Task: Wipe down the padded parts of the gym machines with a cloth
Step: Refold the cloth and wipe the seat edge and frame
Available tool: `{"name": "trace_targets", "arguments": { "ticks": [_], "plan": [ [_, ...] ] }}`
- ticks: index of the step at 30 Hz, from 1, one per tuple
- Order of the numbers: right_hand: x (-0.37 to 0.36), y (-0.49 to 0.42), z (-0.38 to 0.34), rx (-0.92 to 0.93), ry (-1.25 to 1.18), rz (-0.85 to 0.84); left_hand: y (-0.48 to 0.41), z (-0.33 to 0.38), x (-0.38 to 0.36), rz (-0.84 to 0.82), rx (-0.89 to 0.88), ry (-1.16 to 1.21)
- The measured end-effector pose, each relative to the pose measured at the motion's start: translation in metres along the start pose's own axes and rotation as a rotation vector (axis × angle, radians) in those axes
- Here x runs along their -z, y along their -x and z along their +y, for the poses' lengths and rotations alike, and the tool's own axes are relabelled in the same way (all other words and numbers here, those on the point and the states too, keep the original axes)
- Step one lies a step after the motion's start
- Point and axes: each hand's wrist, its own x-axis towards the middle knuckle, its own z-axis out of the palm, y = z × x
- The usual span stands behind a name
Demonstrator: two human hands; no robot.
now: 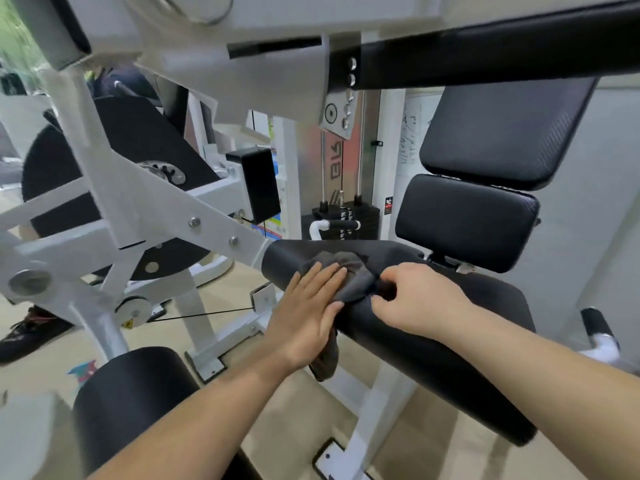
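The left hand (311,306) lies flat and open, pressing the grey cloth (351,271) onto the black seat pad (467,348) at frame centre; the right hand (419,299) pinches the cloth's edge. Soft, light and limp, it likely bunches: hold it under a flat palm.

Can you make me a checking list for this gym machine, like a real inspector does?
Surface: black seat pad, with the cloth lying on it.
Job's things: grey cloth, bunched up, one end hanging below the pad.
Clutter: small colourful sticker or scrap on the floor.
Hands: left hand flat on the cloth; right hand, its fingers curled, pinching the cloth's edge.
Cables: thin black cable stretched from a pulley to a bracket.
Surroundings: back pads, roller pad, weight stack, someone's shoes.
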Motion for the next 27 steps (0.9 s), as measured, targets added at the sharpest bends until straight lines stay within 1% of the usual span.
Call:
{"name": "trace_targets", "arguments": {
  "ticks": [1,3,5,6,8,13,15,17,20,22,23,24,25,26,27],
  "plan": [
    [-0.002,-0.006,-0.006,0.02,0.007,-0.026,-0.008,-0.017,0.004,-0.005,0.015,-0.036],
    [-0.004,-0.016,-0.018,0.046,0.066,-0.084,-0.024,-0.041,0.009,0.007,0.106,-0.051],
    [-0.005,-0.028,-0.025,0.043,0.146,-0.092,-0.042,-0.063,0.009,0.07,0.174,0.002],
    [-0.005,-0.033,-0.025,0.038,0.159,-0.087,-0.052,-0.074,0.01,0.093,0.181,0.042],
    [-0.004,-0.041,-0.023,0.035,0.162,-0.084,-0.069,-0.092,0.015,0.093,0.217,0.116],
    [-0.012,-0.042,-0.02,0.038,0.154,-0.081,-0.09,-0.107,0.017,0.135,0.491,0.319],
    [-0.014,-0.044,-0.022,0.04,0.171,-0.071,-0.091,-0.101,0.014,0.171,0.554,0.332],
    [-0.015,-0.042,-0.023,0.035,0.188,-0.07,-0.083,-0.081,0.009,0.234,0.534,0.258],
    [-0.01,-0.043,-0.025,0.015,0.177,-0.095,-0.057,-0.038,-0.009,0.307,0.411,0.191],
    [-0.001,-0.042,-0.019,0.032,0.109,-0.148,-0.036,-0.017,-0.016,0.282,0.276,0.186],
    [0.005,-0.037,-0.015,0.046,0.042,-0.194,-0.028,-0.019,-0.013,0.247,0.198,0.156],
    [0.009,-0.031,-0.008,0.06,-0.062,-0.233,-0.028,-0.029,-0.007,0.198,0.132,0.113],
    [0.013,-0.021,0.0,0.071,-0.175,-0.235,-0.031,-0.04,-0.001,0.15,0.106,0.072],
    [0.016,-0.009,0.012,0.083,-0.238,-0.184,-0.036,-0.05,0.004,0.118,0.131,0.045],
    [0.016,0.004,0.026,0.095,-0.246,-0.073,-0.043,-0.055,0.005,0.107,0.195,0.058]
  ]
}}
